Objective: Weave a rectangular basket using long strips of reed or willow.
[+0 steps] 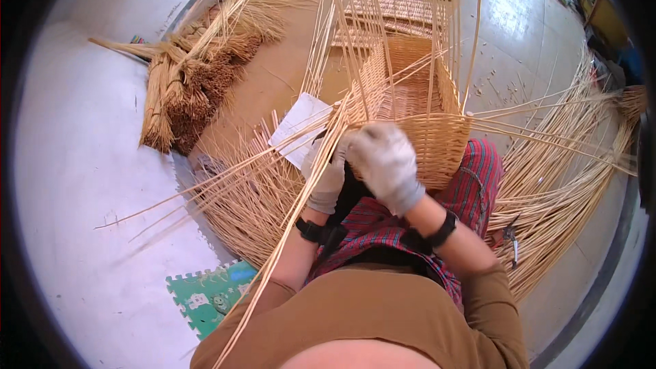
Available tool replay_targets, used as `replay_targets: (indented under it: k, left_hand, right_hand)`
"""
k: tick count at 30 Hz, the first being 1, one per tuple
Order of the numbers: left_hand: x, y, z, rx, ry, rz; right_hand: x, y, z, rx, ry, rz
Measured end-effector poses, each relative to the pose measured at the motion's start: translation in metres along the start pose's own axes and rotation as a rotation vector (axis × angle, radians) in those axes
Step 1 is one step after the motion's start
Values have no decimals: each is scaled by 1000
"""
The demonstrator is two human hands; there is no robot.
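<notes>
A woven wicker basket (437, 147) rests in front of me over my lap, with long upright rods (389, 14) rising from its rim. At its near left corner my left hand (324, 171), in a pale glove, is closed round long pale reeds (280, 260) that run down past my left arm. My right hand (383, 160), also gloved and blurred, is closed at the front rim just right of my left one; what its fingers hold is hidden. More loose strands stick out from both sides of the rim.
Bundled reeds (174, 96) lie at the upper left; loose reeds (547, 184) spread on both sides. Pruning shears (514, 246) lie at the right. Woven panels (389, 10) are beyond the basket, a white sheet (294, 126) left of it, a green foam mat (205, 301) at lower left.
</notes>
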State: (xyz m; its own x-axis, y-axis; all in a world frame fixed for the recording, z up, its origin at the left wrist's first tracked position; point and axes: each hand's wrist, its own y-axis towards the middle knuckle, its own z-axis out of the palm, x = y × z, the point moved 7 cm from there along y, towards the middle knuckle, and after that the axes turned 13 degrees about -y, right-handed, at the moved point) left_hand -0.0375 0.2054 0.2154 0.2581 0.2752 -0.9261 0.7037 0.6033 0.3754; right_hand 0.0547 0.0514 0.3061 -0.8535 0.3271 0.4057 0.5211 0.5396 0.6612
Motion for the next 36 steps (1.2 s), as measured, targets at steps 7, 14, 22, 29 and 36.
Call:
replay_targets:
  k: [7, 14, 22, 29, 36]
  left_hand:
    - [-36, -1, 32, -77, 240, 3]
    - [-42, -20, 26, -33, 367, 167]
    - [-35, -14, 42, 85, 477, 164]
    - [-95, -6, 77, 556, 683, 454]
    - [-100, -18, 102, 712, 559, 408]
  right_hand:
    - [8, -29, -30, -61, 240, -167]
    - [-136, -73, 6, 54, 915, 896]
    - [-120, -77, -8, -6, 878, 834]
    - [-27, -86, -54, 420, 342, -73]
    - [-272, -338, -140, 121, -598, 1256]
